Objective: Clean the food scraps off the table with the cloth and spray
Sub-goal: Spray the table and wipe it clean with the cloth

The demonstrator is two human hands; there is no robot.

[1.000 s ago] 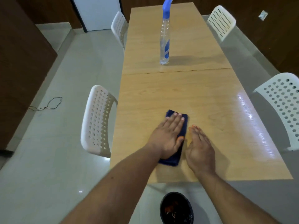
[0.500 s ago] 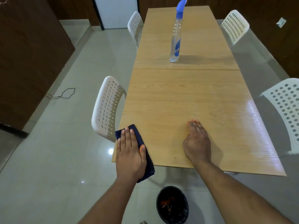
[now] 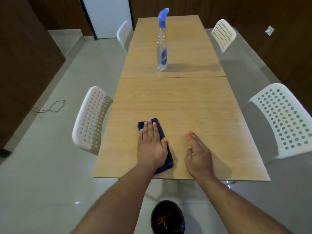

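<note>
A folded dark blue cloth [image 3: 168, 159] lies on the near part of the wooden table [image 3: 194, 105]. My left hand [image 3: 151, 144] presses flat on it with straight fingers. My right hand [image 3: 198, 152] stands on its edge on the table just to the right of the cloth, fingers straight and together, a small gap from the cloth. A clear spray bottle [image 3: 162, 48] with a blue nozzle stands upright further up the table, beyond the seam. I see no scraps on the tabletop.
A black bin [image 3: 168, 217] with scraps inside stands on the floor below the table's near edge. White perforated chairs flank the table: one near left [image 3: 92, 119], one near right [image 3: 285, 119], two more at the far end. A cable lies on the floor at left.
My left hand has slid the cloth from the table's near left corner back to the right, onto the table beside my right hand. My right hand has stayed about where it was.
</note>
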